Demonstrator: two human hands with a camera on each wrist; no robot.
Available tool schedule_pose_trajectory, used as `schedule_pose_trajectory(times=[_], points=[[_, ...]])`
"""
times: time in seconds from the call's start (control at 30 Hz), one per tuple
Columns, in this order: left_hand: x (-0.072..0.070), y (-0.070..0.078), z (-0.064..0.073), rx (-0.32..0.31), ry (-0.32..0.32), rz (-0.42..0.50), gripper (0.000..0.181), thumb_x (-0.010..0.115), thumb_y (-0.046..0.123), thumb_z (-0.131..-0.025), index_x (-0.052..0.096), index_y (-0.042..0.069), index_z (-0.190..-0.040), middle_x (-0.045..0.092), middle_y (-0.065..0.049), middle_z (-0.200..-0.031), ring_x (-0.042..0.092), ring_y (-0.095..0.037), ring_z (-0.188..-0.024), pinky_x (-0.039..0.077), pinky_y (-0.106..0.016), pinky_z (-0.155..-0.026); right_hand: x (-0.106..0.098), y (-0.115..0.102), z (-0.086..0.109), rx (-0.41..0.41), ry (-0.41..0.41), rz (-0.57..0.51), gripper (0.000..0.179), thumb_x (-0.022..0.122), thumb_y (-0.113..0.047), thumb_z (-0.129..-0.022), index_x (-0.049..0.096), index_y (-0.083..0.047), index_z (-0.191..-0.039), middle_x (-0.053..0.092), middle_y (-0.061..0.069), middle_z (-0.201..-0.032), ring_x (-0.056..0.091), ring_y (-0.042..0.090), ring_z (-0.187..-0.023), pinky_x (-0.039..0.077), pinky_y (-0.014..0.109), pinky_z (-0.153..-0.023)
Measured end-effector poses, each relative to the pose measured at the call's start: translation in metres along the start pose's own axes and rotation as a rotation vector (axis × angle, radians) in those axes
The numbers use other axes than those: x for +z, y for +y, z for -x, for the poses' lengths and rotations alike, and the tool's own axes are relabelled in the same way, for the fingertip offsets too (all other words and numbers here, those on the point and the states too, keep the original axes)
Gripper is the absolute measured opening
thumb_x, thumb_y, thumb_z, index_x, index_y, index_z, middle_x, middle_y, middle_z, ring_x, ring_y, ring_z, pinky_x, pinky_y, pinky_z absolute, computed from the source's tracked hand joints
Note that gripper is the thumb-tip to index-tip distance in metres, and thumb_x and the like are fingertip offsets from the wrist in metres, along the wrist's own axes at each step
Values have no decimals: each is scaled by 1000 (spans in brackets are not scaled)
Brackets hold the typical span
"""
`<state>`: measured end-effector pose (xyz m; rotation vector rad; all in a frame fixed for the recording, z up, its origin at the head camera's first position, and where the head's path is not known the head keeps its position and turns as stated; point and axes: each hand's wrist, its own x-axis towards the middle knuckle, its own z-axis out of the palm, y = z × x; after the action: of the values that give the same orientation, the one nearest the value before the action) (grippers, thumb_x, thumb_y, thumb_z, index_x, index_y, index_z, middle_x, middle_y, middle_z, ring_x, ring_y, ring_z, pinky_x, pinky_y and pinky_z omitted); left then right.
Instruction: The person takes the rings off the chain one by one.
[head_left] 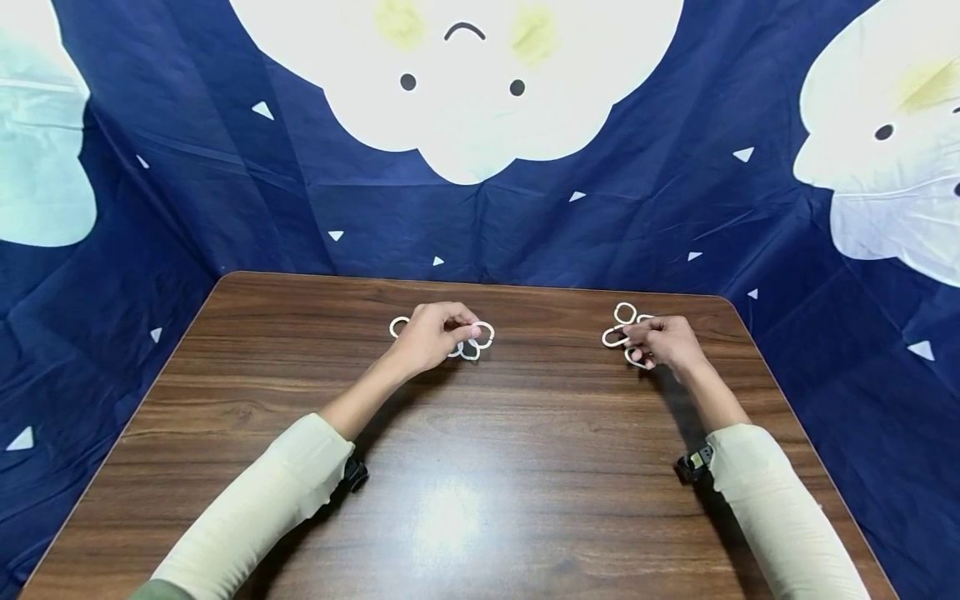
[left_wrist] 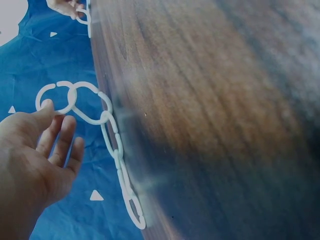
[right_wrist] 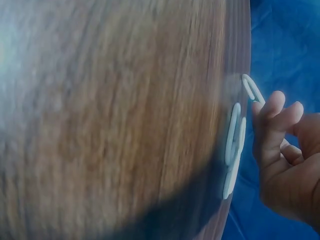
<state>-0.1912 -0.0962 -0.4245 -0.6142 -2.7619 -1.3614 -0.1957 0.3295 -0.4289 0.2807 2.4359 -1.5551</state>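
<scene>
My left hand pinches the end link of a white chain between thumb and fingertips. In the left wrist view this chain of several split oval links hangs from the raised end link down to the wooden table. Part of it lies hidden behind the hand in the head view. On the right, my right hand pinches a white link with its fingertips. Close round those fingers lie a round link and a lower link. The right wrist view shows more white links on the table.
The brown wood-grain table has rounded far corners. Right behind its far edge hangs a dark blue cloth with white clouds and small triangles; it also covers both sides. A bright light reflection lies on the near middle of the tabletop.
</scene>
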Motion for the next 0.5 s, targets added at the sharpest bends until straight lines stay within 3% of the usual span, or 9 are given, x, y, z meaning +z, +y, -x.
schedule_pose_trajectory(times=[0.2, 0.5], points=[[0, 3, 1, 20, 9, 22, 10, 85, 17, -103, 85, 10, -109, 86, -5, -106, 78, -20, -99, 62, -39, -91, -6, 5, -2, 11, 35, -38, 37, 69, -10, -111, 64, 19, -134, 77, -9, -77, 69, 1, -60, 55, 19, -52], [2, 6, 1, 25, 3, 8, 9, 85, 17, -103, 86, 11, -109, 87, -4, -106, 79, -20, -99, 62, -38, -91, -12, 11, -4, 21, 85, 34, 34, 74, -21, -110, 71, 12, -117, 75, -11, -72, 67, 0, -54, 55, 20, -50]])
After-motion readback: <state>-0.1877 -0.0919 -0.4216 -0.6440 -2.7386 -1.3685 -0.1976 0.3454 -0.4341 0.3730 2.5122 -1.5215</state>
